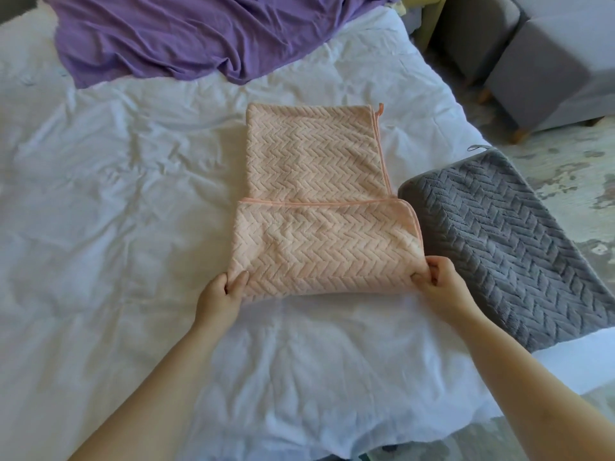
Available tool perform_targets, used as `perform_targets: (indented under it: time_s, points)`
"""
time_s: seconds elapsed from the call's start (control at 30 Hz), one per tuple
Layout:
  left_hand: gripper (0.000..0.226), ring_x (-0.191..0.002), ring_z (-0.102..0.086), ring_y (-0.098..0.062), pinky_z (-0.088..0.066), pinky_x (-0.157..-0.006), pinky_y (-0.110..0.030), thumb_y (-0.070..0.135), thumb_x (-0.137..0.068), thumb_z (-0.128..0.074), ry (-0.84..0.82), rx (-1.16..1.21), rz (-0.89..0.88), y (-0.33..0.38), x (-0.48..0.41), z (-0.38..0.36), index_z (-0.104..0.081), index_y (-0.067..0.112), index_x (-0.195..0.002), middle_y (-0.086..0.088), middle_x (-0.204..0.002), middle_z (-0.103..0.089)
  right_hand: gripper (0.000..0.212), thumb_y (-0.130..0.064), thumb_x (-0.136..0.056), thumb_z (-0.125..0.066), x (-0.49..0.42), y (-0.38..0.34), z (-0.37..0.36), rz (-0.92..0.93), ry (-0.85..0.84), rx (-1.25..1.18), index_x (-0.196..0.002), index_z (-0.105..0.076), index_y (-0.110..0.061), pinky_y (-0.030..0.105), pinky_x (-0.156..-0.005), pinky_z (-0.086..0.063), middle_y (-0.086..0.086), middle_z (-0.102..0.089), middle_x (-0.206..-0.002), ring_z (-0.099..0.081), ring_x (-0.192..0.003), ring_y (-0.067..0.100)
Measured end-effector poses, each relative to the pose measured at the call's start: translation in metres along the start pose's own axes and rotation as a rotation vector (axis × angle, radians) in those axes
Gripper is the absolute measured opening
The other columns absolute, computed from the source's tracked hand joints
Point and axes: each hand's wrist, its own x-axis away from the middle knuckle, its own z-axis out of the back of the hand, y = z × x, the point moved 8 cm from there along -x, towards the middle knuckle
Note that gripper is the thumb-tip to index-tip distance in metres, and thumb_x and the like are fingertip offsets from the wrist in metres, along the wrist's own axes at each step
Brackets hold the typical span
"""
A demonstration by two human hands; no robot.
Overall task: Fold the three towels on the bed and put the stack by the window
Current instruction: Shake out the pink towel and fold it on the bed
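Pink towel (312, 207) mid-bed (100, 227), near third doubled over; left hand (221, 289) and right hand (439, 277) each pinch a corner of the near fold, likely to square it, grey towel (506, 247) folded at right, purple cloth (186, 34) far.

Pink towel (312, 181): pale peach-pink with herringbone ridges; you see darker pink edging.
Grey towel (506, 247): dark grey, the same herringbone.
Cloth (199, 38): plain purple.
Bedcover (100, 211): plain white.
Stools (532, 61): grey.
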Motion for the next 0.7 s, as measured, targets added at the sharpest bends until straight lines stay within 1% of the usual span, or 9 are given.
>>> perform_targets:
  time_s: [0.1, 0.2, 0.27, 0.33, 0.4, 0.47, 0.6, 0.63, 0.7]
  points:
    - [0.043, -0.064, -0.052, -0.022, -0.037, -0.056, -0.029, 0.040, -0.091, -0.057, 0.005, -0.039, 0.012, -0.003, 0.028, 0.019, -0.055, 0.003, -0.071, -0.007, -0.067, -0.058, 0.047, -0.019, -0.088, -0.065, 0.027, 0.004, 0.009, -0.020, -0.092, -0.041, -0.128, -0.042, -0.013, 0.019, -0.061, -0.040, -0.008, -0.059, -0.093, -0.055, -0.082, 0.004]
    - [0.042, -0.071, -0.057, -0.025, -0.040, -0.060, -0.030, 0.041, -0.090, -0.059, -0.055, -0.028, 0.087, -0.010, 0.065, 0.036, -0.065, 0.001, -0.079, -0.011, -0.074, -0.066, 0.063, -0.020, -0.084, -0.070, 0.055, 0.014, 0.022, -0.108, -0.210, -0.081, -0.134, -0.031, -0.016, 0.028, -0.070, -0.048, 0.002, -0.062, -0.098, -0.060, -0.089, 0.017]
    - [0.044, -0.066, -0.055, -0.023, -0.040, -0.061, -0.030, 0.044, -0.089, -0.060, -0.091, 0.007, 0.138, -0.015, 0.091, 0.046, -0.065, 0.003, -0.074, -0.008, -0.067, -0.064, 0.070, -0.017, -0.080, -0.074, 0.073, 0.018, 0.032, -0.169, -0.294, -0.142, -0.134, -0.029, -0.018, 0.032, -0.074, -0.053, 0.010, -0.064, -0.101, -0.063, -0.091, 0.022]
    - [0.045, -0.059, -0.052, -0.021, -0.038, -0.059, -0.030, 0.046, -0.087, -0.061, -0.093, 0.029, 0.195, -0.017, 0.112, 0.057, -0.060, 0.009, -0.062, -0.001, -0.053, -0.057, 0.071, -0.014, -0.077, -0.078, 0.088, 0.015, 0.042, -0.210, -0.370, -0.203, -0.131, -0.032, -0.020, 0.025, -0.063, -0.055, 0.013, -0.063, -0.102, -0.065, -0.087, 0.021]
    - [0.045, -0.055, -0.051, -0.018, -0.037, -0.057, -0.028, 0.046, -0.085, -0.065, -0.068, 0.078, 0.250, -0.011, 0.127, 0.067, -0.058, 0.012, -0.055, 0.005, -0.045, -0.052, 0.065, -0.016, -0.076, -0.078, 0.097, 0.007, 0.050, -0.207, -0.410, -0.216, -0.127, -0.037, -0.021, 0.017, -0.050, -0.050, 0.014, -0.064, -0.103, -0.065, -0.080, 0.018]
    - [0.045, -0.054, -0.050, -0.017, -0.036, -0.055, -0.028, 0.046, -0.083, -0.066, -0.027, 0.148, 0.264, 0.002, 0.132, 0.073, -0.058, 0.013, -0.054, 0.005, -0.046, -0.053, 0.056, -0.021, -0.078, -0.077, 0.096, -0.003, 0.058, -0.155, -0.382, -0.217, -0.123, -0.043, -0.020, 0.018, -0.047, -0.047, 0.011, -0.064, -0.107, -0.064, -0.079, 0.016]
    - [0.038, -0.064, -0.053, -0.020, -0.037, -0.055, -0.027, 0.047, -0.083, -0.065, 0.013, 0.193, 0.278, 0.023, 0.123, 0.072, -0.065, 0.010, -0.073, -0.002, -0.062, -0.057, 0.041, -0.025, -0.080, -0.074, 0.077, -0.017, 0.063, -0.074, -0.266, -0.234, -0.115, -0.053, -0.020, 0.027, -0.072, -0.052, 0.007, -0.061, -0.114, -0.061, -0.092, 0.016]
    - [0.036, -0.065, -0.054, -0.020, -0.037, -0.054, -0.026, 0.047, -0.083, -0.065, -0.017, 0.189, 0.312, 0.022, 0.118, 0.067, -0.066, 0.012, -0.077, -0.002, -0.065, -0.058, 0.042, -0.027, -0.079, -0.074, 0.071, -0.015, 0.059, -0.112, -0.276, -0.233, -0.115, -0.053, -0.021, 0.031, -0.076, -0.054, 0.008, -0.060, -0.115, -0.061, -0.095, 0.018]
    - [0.034, -0.065, -0.056, -0.016, -0.035, -0.053, -0.026, 0.051, -0.082, -0.064, -0.136, 0.166, 0.443, 0.012, 0.111, 0.053, -0.065, 0.018, -0.086, -0.002, -0.073, -0.062, 0.049, -0.042, -0.077, -0.073, 0.063, -0.004, 0.047, -0.265, -0.326, -0.212, -0.116, -0.053, -0.020, 0.039, -0.083, -0.056, 0.011, -0.061, -0.112, -0.064, -0.096, 0.025]
